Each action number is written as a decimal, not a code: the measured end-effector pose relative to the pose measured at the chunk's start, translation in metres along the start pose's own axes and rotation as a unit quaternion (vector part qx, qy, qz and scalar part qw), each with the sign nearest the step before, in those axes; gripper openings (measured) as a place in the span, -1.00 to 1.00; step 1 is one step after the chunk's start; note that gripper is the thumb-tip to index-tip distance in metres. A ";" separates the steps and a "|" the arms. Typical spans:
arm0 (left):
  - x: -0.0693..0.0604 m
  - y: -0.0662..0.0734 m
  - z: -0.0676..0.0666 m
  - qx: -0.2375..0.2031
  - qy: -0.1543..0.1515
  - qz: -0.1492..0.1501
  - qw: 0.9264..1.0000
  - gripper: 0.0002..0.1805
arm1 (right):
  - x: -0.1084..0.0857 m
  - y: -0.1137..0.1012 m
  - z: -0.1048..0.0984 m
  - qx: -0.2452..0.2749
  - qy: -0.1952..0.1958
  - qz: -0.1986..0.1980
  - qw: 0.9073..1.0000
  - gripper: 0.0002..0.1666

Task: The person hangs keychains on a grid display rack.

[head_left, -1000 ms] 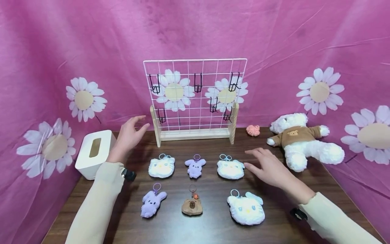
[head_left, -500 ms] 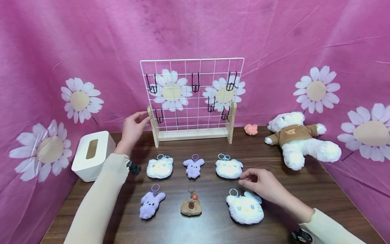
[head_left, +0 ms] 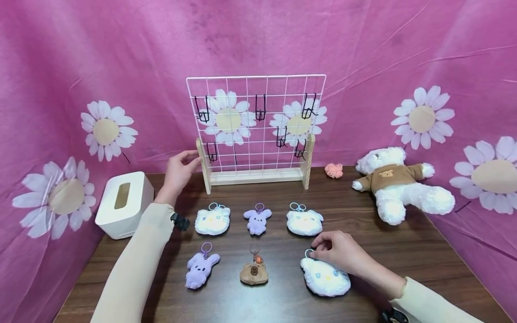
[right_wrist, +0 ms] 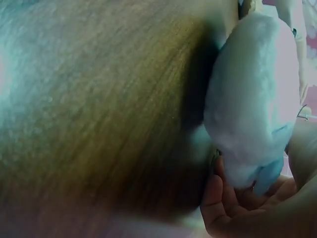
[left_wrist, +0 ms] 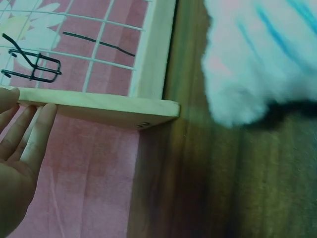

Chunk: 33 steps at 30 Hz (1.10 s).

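At the left of the white wire grid rack (head_left: 256, 128), my left hand (head_left: 178, 174) holds the rack's wooden side post (left_wrist: 114, 100); in the left wrist view the thumb is on one side of it and the fingertips are on the other. My right hand (head_left: 341, 251) reaches over the lower-right white cat plush keychain (head_left: 326, 280), thumb and forefinger pinching at its light blue ring, which is partly covered. The right wrist view shows curled fingers by the plush's (right_wrist: 252, 99) blue bow. Several black hooks (head_left: 260, 107) hang on the grid.
Other keychains lie in two rows: white cats (head_left: 212, 221) (head_left: 304, 223), purple puppies (head_left: 257, 221) (head_left: 199, 271) and a brown capybara (head_left: 254, 273). A white tissue box (head_left: 125, 204) stands left. A teddy bear (head_left: 397, 184) and a coral pompom (head_left: 334, 170) lie at the right.
My left hand has moved right to the rack's post. My right hand has come down and left from beside the upper-right cat keychain to the ring of the lower one.
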<state>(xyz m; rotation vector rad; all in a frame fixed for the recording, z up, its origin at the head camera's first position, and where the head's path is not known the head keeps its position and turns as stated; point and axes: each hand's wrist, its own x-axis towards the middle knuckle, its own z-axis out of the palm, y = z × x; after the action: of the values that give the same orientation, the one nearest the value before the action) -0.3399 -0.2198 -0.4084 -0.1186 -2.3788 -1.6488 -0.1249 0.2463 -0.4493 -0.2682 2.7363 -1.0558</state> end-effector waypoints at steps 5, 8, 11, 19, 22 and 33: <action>0.005 -0.005 0.002 -0.024 -0.019 0.008 0.999 -0.59 | 0.001 -0.001 0.002 -0.018 0.008 0.011 1.000 -0.83; 0.006 -0.004 0.004 -0.032 -0.019 0.012 0.999 -0.60 | 0.002 0.000 0.002 -0.026 0.008 0.011 1.000 -0.82; 0.006 -0.003 0.005 -0.041 -0.020 0.008 0.999 -0.58 | 0.002 0.000 0.002 -0.033 0.008 0.002 0.999 -0.82; 0.003 -0.011 0.005 -0.083 -0.007 -0.019 0.996 -0.58 | 0.005 -0.001 0.005 -0.042 -0.015 -0.001 0.999 -0.79; 0.001 -0.012 0.007 -0.091 0.001 -0.014 0.996 -0.58 | 0.007 -0.002 0.003 -0.051 -0.018 -0.011 0.998 -0.74; -0.003 -0.009 0.007 -0.087 0.001 -0.016 0.996 -0.55 | 0.006 0.010 0.007 -0.100 -0.003 -0.101 0.990 -0.73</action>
<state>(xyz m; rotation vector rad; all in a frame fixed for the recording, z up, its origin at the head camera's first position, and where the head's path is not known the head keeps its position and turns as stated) -0.3400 -0.2160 -0.4200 -0.1093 -2.2422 -1.8685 -0.1301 0.2470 -0.4619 -0.5887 2.8590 -0.8205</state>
